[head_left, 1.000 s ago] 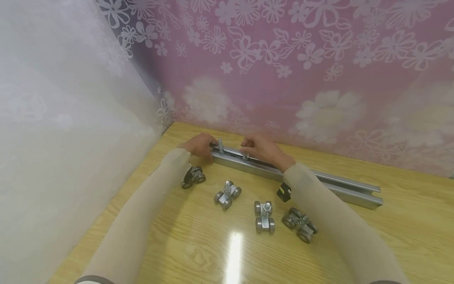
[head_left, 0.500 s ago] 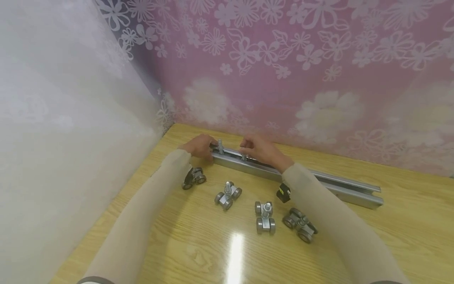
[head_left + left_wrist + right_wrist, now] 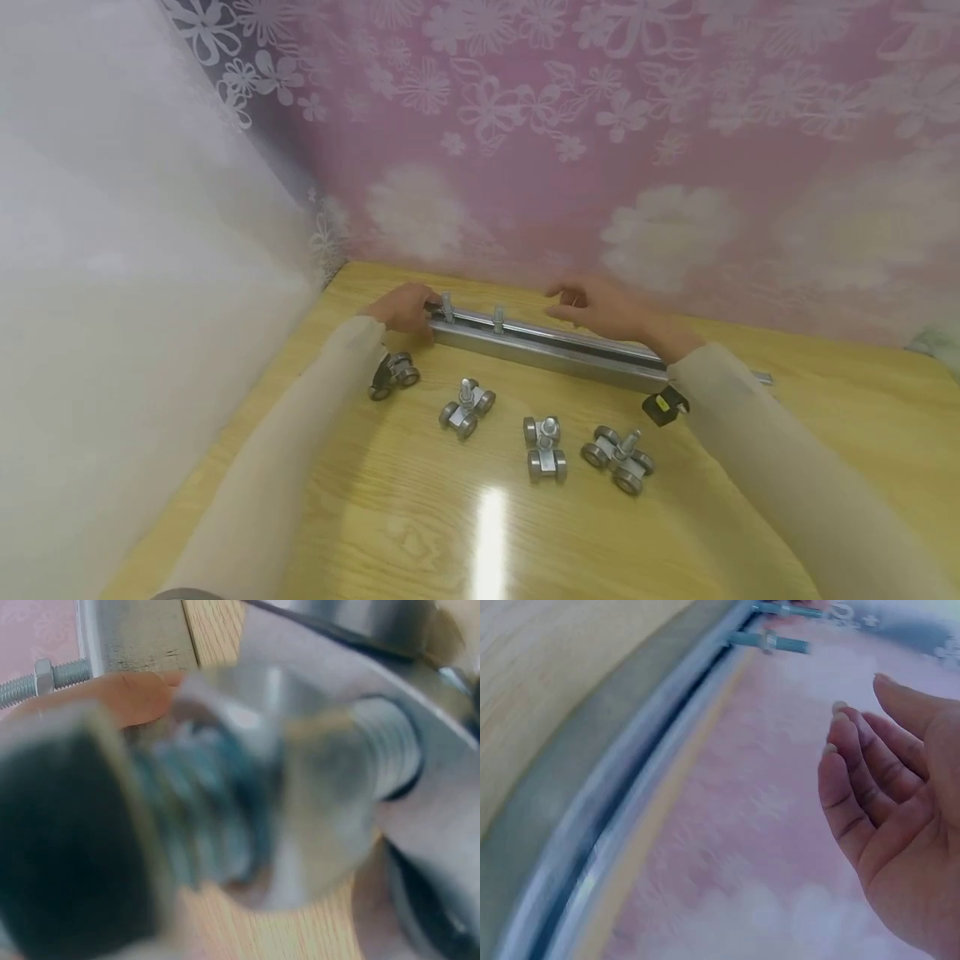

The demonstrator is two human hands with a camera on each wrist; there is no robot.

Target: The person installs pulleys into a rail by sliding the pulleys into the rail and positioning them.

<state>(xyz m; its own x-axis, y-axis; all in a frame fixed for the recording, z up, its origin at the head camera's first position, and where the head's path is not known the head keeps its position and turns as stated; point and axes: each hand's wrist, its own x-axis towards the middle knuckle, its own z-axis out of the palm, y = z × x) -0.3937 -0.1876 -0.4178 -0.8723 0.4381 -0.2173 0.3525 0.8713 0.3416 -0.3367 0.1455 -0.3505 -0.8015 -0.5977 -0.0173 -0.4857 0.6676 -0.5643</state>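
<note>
While the left hand (image 3: 405,307) grips the left end of the metal rail (image 3: 540,352), the right hand (image 3: 603,310) is held above the rail's far side, fingers loosely bent, thumb apart, with hold of nothing. The rail lies along the back of the worktop (image 3: 420,517), slot upward; the right sleeve (image 3: 757,425) hides part of its right end in the head view. Two bolts (image 3: 498,320), each with a nut, stand upright in the slot, one just beside the left hand's fingers. Four wheeled trolleys (image 3: 467,408) are spread in front of the rail, well apart from the right hand. The leftmost is partly covered near the left cuff; the other three show bolts on top. Pink flowered cloth (image 3: 510,192) backs the worktop.
</note>
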